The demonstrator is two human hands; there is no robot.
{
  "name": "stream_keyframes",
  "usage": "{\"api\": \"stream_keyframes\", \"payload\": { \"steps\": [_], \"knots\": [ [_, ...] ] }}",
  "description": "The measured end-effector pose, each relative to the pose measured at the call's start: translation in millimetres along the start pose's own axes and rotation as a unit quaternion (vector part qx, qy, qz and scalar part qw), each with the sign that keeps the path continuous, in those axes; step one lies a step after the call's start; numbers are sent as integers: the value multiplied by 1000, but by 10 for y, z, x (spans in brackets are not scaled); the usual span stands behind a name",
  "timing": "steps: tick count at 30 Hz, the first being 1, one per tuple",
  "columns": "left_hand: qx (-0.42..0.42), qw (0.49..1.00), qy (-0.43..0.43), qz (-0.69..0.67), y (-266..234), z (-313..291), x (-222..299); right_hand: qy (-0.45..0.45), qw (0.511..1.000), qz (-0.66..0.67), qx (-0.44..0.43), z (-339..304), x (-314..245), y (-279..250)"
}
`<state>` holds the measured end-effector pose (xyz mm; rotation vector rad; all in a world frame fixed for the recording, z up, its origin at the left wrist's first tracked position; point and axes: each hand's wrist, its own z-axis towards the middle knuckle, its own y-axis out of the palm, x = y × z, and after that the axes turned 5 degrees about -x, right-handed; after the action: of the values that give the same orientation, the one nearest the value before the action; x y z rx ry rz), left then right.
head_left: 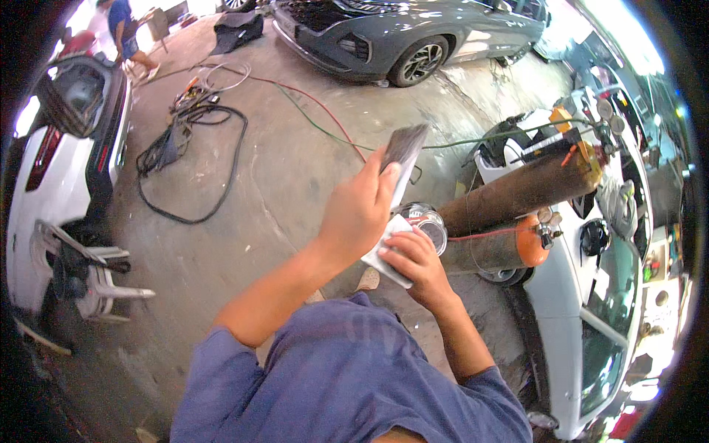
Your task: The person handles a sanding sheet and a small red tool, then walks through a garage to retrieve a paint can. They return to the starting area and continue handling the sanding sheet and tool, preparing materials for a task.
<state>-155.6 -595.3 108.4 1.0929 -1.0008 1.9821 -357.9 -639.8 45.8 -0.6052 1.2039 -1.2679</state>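
My left hand (360, 214) is closed around a flat, stiff-looking piece, a dark grey and whitish plate (406, 146), tilted upward with its dark end away from me. Just below and to its right, my right hand (419, 267) grips a white flat piece (389, 275), its fingers bent over the face. The two pieces are close together; whether they touch I cannot tell. Beyond my right hand stands an open-topped metal can (434, 235), partly hidden by the white piece and my fingers.
Two gas cylinders, one brown (524, 181) and one orange-topped (533, 240), lie slanted at the right beside a white car (565, 332). Hoses (314, 122) and a coiled black cable (193, 220) cross the floor. A grey car (384, 37), a white chair (100, 292) and another person (124, 33) are around.
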Motion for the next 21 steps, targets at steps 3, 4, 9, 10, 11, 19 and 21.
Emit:
{"api": "stream_keyframes", "payload": {
  "steps": [3, 4, 9, 10, 11, 19, 21],
  "knots": [
    [1, 1000, 15, 12, -95, 148, -14, 39, 978, 114, 172, -31, -20, -34],
    [-2, 999, -38, -19, -115, 141, -40, 35, 971, 130, 197, -24, -38, -122],
    [21, 873, -259, -412, 374, -334, -793, 32, 976, 109, 186, 138, -197, -263],
    [42, 827, -278, -487, 435, -430, -758, 37, 978, 111, 170, 138, -216, -223],
    [63, 774, -293, -558, 473, -517, -724, -20, 977, 108, 185, 106, -189, -117],
    [132, 706, -381, -582, 237, -952, -624, 135, 968, 204, 58, -402, 67, 640],
    [133, 719, -360, -579, 147, -950, -591, 176, 962, 206, 24, -578, 161, 844]
  ]
}}
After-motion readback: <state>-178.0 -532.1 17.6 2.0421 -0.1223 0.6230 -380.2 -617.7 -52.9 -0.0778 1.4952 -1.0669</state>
